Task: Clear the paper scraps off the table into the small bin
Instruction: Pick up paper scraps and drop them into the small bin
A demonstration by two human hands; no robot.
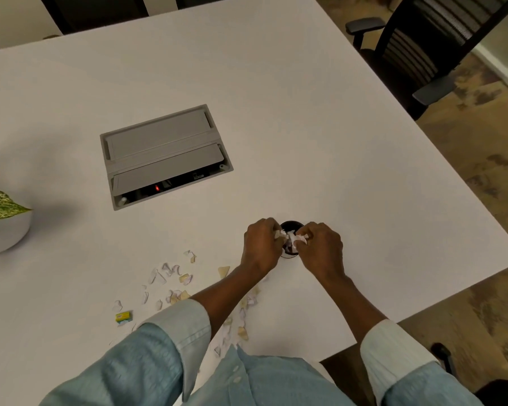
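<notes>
A small black bin [291, 224] stands on the white table [276, 112] near its front right, mostly hidden behind my hands. My left hand [260, 247] and my right hand [320, 249] meet right over its mouth, each with fingers curled around white paper scraps [292, 237]. Several more torn scraps [170, 276], white and yellowish, lie scattered on the table to the left of the bin and under my left forearm. A small yellow and green packet [123, 316] lies at the left end of the scatter.
A grey cable hatch [165, 153] is set into the table's middle. A white pot with a speckled leaf [3, 224] sits at the left edge. A black office chair [423, 54] stands beyond the far right corner, over patterned carpet.
</notes>
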